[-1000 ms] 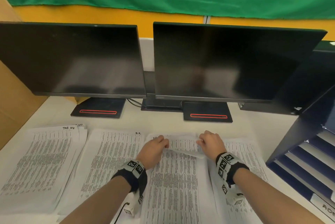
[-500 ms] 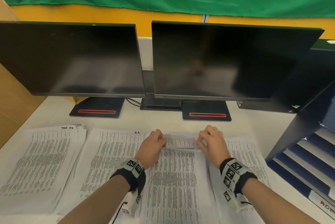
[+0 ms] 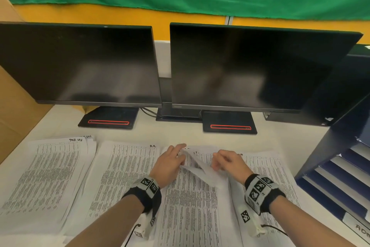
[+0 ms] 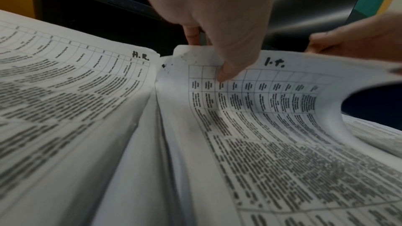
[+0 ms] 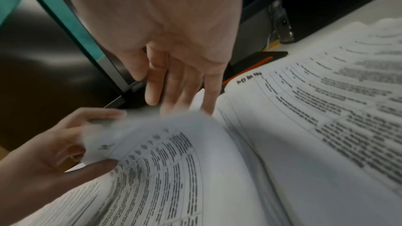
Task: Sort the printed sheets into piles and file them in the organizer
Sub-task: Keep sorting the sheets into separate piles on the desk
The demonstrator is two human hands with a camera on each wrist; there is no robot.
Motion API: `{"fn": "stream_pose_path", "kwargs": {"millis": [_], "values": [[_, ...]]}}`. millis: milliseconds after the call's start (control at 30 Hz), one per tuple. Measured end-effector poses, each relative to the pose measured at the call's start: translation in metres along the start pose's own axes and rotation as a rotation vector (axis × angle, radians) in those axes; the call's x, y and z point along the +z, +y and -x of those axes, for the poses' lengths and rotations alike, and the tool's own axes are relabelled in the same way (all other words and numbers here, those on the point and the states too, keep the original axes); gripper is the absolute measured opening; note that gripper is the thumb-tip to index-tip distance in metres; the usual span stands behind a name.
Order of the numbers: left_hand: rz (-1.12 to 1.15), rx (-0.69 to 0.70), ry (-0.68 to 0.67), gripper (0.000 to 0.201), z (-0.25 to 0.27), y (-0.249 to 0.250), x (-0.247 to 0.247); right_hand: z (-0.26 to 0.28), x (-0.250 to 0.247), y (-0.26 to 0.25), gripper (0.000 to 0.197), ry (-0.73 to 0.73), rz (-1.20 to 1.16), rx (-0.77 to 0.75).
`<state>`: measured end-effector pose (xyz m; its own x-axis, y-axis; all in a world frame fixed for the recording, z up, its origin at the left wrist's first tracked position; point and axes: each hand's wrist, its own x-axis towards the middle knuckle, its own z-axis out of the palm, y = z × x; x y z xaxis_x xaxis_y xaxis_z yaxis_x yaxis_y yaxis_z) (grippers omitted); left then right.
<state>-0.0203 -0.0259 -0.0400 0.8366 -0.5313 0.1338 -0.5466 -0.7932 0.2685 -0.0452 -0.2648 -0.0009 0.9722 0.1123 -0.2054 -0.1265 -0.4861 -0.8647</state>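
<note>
Several piles of printed sheets lie side by side on the white desk [image 3: 200, 136]. My left hand [image 3: 170, 159] [image 4: 208, 57] pinches the top left corner of the upper sheets of the I.T. pile [image 3: 190, 206] [image 4: 261, 109], thumb on top. Those sheets are lifted and buckled. My right hand [image 3: 226, 161] [image 5: 174, 92] is at their far right edge with straight fingers, blurred, touching the paper. The dark blue organizer [image 3: 330, 156] stands at the right, its trays [image 3: 350, 176] facing me.
The H.R. pile [image 3: 124, 176] [image 4: 76, 92] lies left of the I.T. pile. A further pile [image 3: 46, 176] is at the far left and the Admin pile [image 3: 270, 176] [image 5: 326, 109] at the right. Two dark monitors [image 3: 250, 66] stand behind on black bases [image 3: 230, 124].
The top sheets of the I.T. pile have risen and buckled into a diagonal fold. My left hand lifted its corner. My right hand's fingers have straightened from their earlier grip on the edge.
</note>
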Motion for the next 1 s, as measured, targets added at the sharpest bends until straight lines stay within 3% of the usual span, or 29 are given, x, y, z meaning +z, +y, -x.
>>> {"fn": "stream_pose_path", "kwargs": {"millis": [233, 333, 433, 500, 633, 733, 833, 933, 1000], "values": [[0.028, 0.024, -0.01, 0.013, 0.0, 0.0, 0.0, -0.017, -0.003, 0.015, 0.019, 0.029, 0.053, 0.159], [0.052, 0.006, -0.033, 0.011, -0.001, 0.0, -0.004, -0.026, -0.004, 0.02, 0.035, 0.098, 0.138, 0.276], [0.092, -0.033, -0.047, 0.009, 0.0, 0.001, -0.01, -0.033, -0.002, 0.019, 0.019, 0.173, 0.169, 0.36], [0.133, -0.08, -0.05, 0.007, 0.001, 0.002, -0.013, -0.037, -0.002, 0.02, 0.017, 0.226, 0.265, 0.314], [0.183, -0.095, -0.043, 0.026, -0.001, -0.003, -0.012, -0.036, -0.002, 0.017, 0.021, 0.263, 0.395, 0.131], [0.078, 0.023, -0.018, 0.015, -0.001, -0.007, -0.011, -0.034, -0.004, 0.014, 0.018, 0.2, 0.53, -0.011], [0.061, 0.032, -0.011, 0.012, -0.002, -0.01, -0.012, -0.031, -0.004, 0.012, 0.018, 0.162, 0.652, -0.117], [0.119, 0.018, -0.05, 0.014, -0.003, -0.011, -0.013, -0.029, -0.008, 0.01, 0.021, 0.168, 0.652, -0.167], [0.151, 0.003, -0.067, 0.015, -0.003, -0.012, -0.015, -0.028, -0.012, 0.01, 0.021, 0.25, 0.573, -0.185]]}}
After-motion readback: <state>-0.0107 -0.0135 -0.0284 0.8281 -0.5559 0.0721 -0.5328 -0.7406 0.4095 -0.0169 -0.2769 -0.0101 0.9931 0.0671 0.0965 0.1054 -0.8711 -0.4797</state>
